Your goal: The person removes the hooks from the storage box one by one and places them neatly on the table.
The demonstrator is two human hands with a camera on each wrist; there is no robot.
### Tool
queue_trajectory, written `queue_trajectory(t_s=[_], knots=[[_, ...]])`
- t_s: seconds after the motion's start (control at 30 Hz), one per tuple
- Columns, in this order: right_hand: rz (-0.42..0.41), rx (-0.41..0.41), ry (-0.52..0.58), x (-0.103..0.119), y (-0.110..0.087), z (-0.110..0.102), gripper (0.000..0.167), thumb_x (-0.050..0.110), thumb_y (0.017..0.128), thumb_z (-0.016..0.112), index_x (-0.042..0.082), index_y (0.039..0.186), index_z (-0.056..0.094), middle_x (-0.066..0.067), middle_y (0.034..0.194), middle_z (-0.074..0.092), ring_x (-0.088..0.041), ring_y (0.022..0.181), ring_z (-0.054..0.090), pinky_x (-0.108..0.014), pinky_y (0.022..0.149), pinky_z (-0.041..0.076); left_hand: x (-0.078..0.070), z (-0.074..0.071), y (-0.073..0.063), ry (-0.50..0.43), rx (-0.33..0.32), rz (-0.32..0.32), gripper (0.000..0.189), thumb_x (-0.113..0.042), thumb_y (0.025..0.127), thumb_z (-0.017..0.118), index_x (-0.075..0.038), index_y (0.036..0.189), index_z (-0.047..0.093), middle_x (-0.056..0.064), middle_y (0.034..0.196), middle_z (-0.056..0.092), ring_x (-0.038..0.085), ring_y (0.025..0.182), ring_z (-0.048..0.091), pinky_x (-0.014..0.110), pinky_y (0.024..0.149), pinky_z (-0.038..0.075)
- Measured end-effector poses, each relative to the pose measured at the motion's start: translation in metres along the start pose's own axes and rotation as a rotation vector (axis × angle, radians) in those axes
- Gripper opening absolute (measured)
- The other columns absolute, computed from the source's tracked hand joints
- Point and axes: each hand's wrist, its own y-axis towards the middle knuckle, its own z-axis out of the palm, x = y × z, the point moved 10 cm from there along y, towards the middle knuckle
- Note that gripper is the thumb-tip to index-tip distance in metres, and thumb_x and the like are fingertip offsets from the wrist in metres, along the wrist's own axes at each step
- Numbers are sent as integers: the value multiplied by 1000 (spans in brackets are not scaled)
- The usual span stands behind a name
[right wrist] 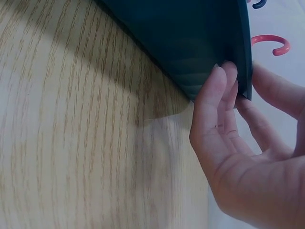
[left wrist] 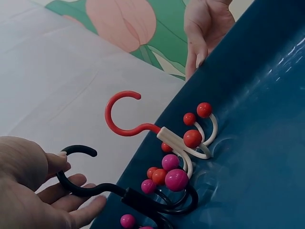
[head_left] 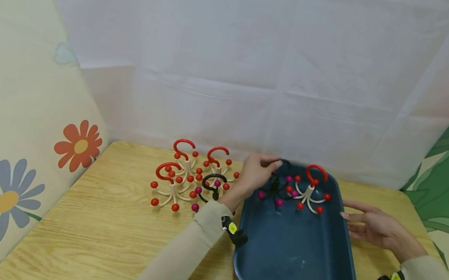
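My left hand (head_left: 255, 174) holds the hook end of a black hanger (left wrist: 138, 200) with magenta balls on its curved arms, thumb and fingers round the hook. The hanger's ball-tipped arms are in the far left part of a dark blue tray (head_left: 293, 260). Right beside it in the tray stands a cream hanger (head_left: 308, 194) with a red hook and red balls. At the tray's right rim is my right hand (head_left: 379, 225); the right wrist view shows its thumb and fingers on either side of the tray wall (right wrist: 209, 43).
Left of the tray, a group of hangers stands on the wooden table (head_left: 111, 230): several cream ones with red hooks (head_left: 172, 193) and a black one (head_left: 215, 189) with magenta balls. A white sheet (head_left: 220, 60) hangs behind the table, between flower-patterned walls.
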Motion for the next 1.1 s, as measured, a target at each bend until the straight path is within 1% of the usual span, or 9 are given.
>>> queue_trajectory(t_s=[0.13,0.23,0.27,0.4,0.53,0.63,0.87,1.0,1.1], knots=[[0,2,11,0,0,1,36,18,103,69,35,134,65,9,106,77,-11,96,75,-29,86,62,1,1,0,-18,14,-6,26,-21,103,70,-10,125,79,15,117,79,38,101,76,30,77,61],[-1,4,12,1,-1,1,38,18,103,69,34,137,63,9,106,77,-11,96,75,-29,86,62,1,2,0,-17,15,-2,26,-22,103,70,-10,124,79,15,116,80,36,102,76,30,79,62],[2,0,15,1,-1,1,38,18,103,69,34,136,63,9,106,77,-11,96,75,-29,86,62,1,2,0,-16,14,-1,25,-22,103,70,-10,124,80,15,116,80,36,102,76,30,79,62],[0,2,11,1,-1,2,41,18,103,69,33,140,62,8,106,78,-11,96,76,-29,86,62,2,3,1,-15,13,-1,25,-22,103,70,-10,123,80,16,115,79,37,102,76,27,76,60],[1,-3,4,1,-1,2,42,19,103,70,32,141,61,8,106,77,-11,96,75,-29,85,62,3,3,0,-20,20,-3,26,-22,103,70,-8,123,80,21,116,78,39,103,75,23,73,57],[2,-7,-2,0,-1,1,41,19,103,70,32,141,61,9,106,77,-11,96,75,-29,85,62,2,3,-1,-10,23,-4,26,-22,103,70,-9,123,80,21,116,78,39,104,74,23,72,56],[-2,-11,-22,0,0,0,50,20,103,69,28,150,56,9,106,78,-12,97,76,-30,87,62,-4,0,-2,27,9,7,26,-25,103,70,-12,123,80,13,115,80,33,102,76,29,78,59],[-3,-15,-21,-1,1,-1,53,20,103,69,26,153,53,9,107,78,-12,98,75,-31,87,62,-10,-3,-2,44,0,28,26,-25,103,70,-12,124,80,13,115,81,32,100,77,32,81,61],[0,-17,-13,-2,2,-2,52,19,103,70,26,152,55,9,107,78,-12,98,76,-31,87,62,-13,-4,-2,48,-6,36,26,-25,103,70,-12,124,80,13,115,81,32,101,77,31,81,61]])
